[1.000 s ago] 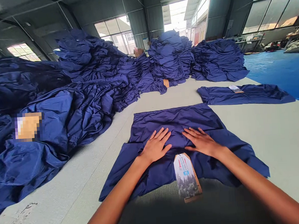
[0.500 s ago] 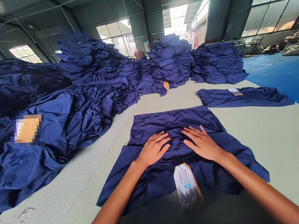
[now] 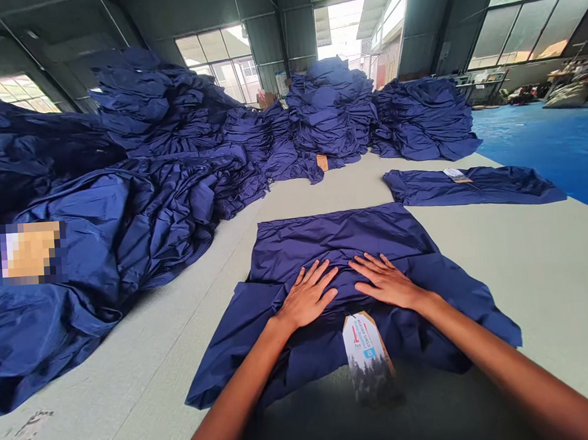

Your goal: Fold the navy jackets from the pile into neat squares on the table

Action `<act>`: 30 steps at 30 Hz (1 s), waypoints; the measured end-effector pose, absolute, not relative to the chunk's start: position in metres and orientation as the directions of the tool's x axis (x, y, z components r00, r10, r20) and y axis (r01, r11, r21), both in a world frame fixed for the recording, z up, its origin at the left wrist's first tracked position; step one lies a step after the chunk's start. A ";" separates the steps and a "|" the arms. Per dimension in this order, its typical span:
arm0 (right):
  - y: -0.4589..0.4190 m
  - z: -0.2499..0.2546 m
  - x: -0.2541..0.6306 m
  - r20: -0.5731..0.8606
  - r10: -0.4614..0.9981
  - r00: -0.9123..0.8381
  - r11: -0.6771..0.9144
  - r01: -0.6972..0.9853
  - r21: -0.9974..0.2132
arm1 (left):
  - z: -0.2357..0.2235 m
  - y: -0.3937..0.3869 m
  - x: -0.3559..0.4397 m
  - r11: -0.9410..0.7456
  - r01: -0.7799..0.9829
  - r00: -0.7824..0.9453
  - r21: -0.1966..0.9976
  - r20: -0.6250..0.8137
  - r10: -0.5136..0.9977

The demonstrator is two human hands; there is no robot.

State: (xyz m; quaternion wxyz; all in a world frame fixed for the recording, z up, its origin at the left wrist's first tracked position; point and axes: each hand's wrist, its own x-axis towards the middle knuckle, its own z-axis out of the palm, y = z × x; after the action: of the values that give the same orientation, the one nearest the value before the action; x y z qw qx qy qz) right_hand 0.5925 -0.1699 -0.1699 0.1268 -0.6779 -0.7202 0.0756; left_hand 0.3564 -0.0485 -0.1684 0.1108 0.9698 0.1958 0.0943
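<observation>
Two bare hands press palm-down on a folded navy garment (image 3: pixel 335 241) at the near edge of a pale grey worktop (image 3: pixel 482 288). The left hand (image 3: pixel 307 297) and right hand (image 3: pixel 387 282) lie open and flat just apart, fingers spread and pointing far, and neither grips the cloth.

The garment lies directly in front of the person, with its widest part toward them and a narrower, straighter edge at the far side. Its long axis runs left to right across the worktop. A cardboard hang tag (image 3: pixel 368 351) lies between the wrists, with its tip pointing near and past the cloth's near edge.

Farther along, a second navy garment (image 3: pixel 471 188) lies flat to the right, also long from left to right, with a small tag (image 3: pixel 456 175) on top. A large heap of navy garments (image 3: pixel 125 224) covers the worktop's left side, and high stacks (image 3: pixel 330 111) rise at the far end. A blue floor (image 3: pixel 543 145) shows at far right.
</observation>
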 end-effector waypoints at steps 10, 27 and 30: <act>-0.311 -0.140 0.578 0.148 0.901 0.407 -0.290 0.820 -0.493 | -0.130 -0.135 0.233 -0.661 0.689 0.639 0.295 0.182 0.747; -0.337 -0.168 0.567 0.042 0.901 0.432 -0.286 0.664 -0.691 | -0.154 -0.150 0.227 -0.524 0.641 0.596 0.561 0.068 0.800; -0.334 -0.155 0.561 -0.031 0.920 0.390 -0.314 0.689 -0.653 | -0.144 -0.154 0.231 -0.491 0.649 0.572 0.581 0.053 0.819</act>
State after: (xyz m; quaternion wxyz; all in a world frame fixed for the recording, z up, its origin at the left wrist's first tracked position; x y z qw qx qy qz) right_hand 0.5615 -0.3342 -0.1549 0.2822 -0.7843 -0.5132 0.2046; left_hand 0.2307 -0.1543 -0.1438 0.2591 0.8479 0.4328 0.1634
